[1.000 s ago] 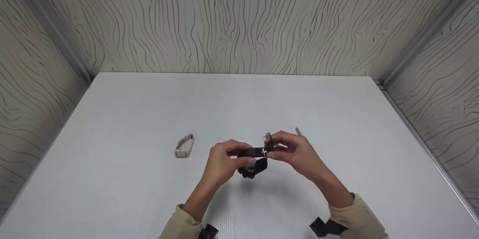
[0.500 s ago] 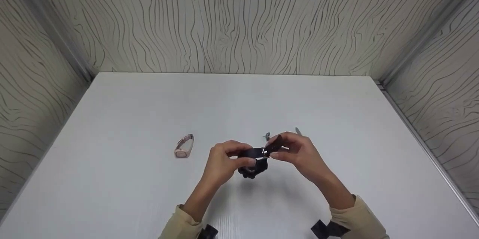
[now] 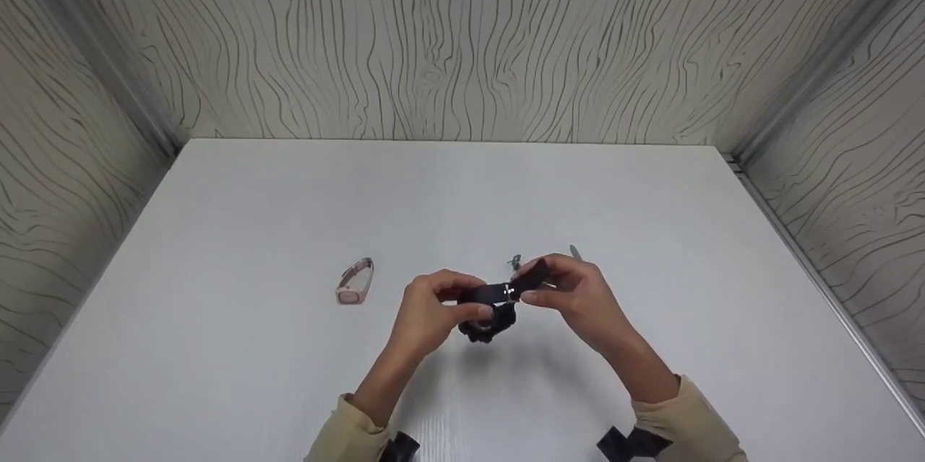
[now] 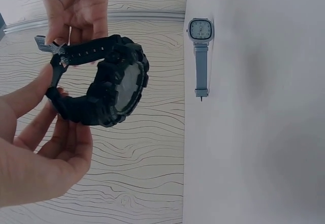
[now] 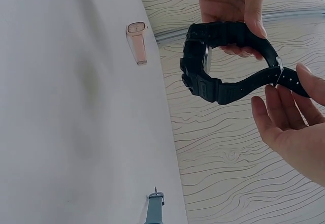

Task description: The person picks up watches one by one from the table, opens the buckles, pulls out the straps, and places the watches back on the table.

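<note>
A black sports watch (image 3: 485,328) with a chunky case is held above the table between both hands. My left hand (image 3: 432,314) grips one strap half near the buckle, thumb on the near side, as the left wrist view shows. The other, holed strap half (image 5: 249,84) passes through the metal buckle (image 5: 279,65), so the band forms a loop. My right hand (image 3: 582,299) pinches that strap by its free end, which sticks out past the buckle. In the left wrist view the watch face (image 4: 128,88) points to the right.
A pink watch (image 3: 352,285) lies on the white table (image 3: 289,202), left of the hands. Behind the right hand lies a blue-grey watch (image 4: 201,61), mostly hidden in the head view. A wood-patterned panel (image 3: 433,43) stands at the back.
The free strap end has swung out at the right fingers and now points up and right from the buckle. Both hands stay nearly in place; the right has shifted only slightly.
</note>
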`<state>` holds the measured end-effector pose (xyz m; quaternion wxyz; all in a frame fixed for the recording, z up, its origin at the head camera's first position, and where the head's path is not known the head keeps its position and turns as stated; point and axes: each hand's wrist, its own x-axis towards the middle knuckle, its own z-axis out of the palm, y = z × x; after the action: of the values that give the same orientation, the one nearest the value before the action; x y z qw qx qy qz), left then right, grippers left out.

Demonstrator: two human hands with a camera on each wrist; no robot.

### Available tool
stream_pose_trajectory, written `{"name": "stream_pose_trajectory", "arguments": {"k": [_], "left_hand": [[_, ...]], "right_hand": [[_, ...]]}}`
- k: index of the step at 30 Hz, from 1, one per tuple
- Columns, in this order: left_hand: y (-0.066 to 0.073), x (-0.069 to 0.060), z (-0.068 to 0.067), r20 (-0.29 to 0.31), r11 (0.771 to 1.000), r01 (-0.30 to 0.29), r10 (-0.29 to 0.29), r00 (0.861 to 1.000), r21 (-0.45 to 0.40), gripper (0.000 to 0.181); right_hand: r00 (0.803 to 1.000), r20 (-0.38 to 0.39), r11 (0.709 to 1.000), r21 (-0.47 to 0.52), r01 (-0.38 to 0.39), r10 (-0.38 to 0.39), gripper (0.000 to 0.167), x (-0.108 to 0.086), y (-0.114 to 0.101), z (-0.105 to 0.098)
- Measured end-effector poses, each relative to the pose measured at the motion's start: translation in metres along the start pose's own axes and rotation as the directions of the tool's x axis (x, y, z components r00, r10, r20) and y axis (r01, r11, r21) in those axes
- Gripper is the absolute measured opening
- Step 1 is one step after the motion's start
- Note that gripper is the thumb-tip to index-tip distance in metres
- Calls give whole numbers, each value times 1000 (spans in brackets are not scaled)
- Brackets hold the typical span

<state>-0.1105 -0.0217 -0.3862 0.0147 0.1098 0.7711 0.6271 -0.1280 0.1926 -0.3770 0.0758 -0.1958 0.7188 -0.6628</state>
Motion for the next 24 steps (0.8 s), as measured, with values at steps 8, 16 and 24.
{"name": "stream_pose_trajectory", "arguments": {"k": [8,16,24], "left_hand": [[3,0,1,-15,999,-30,30,999,31,28],[2,1,4,-2,998,-62,62,998,33,21],[6,5,5,43,996,-70,67,997,59,19]], "right_hand": [[1000,-26,1000,5,2,-2,28,2,1,0],[999,-42,1000,-27,3,-5,27,1,1,3],[995,-101,1000,25,13,-11,28,0,1,6]]}}
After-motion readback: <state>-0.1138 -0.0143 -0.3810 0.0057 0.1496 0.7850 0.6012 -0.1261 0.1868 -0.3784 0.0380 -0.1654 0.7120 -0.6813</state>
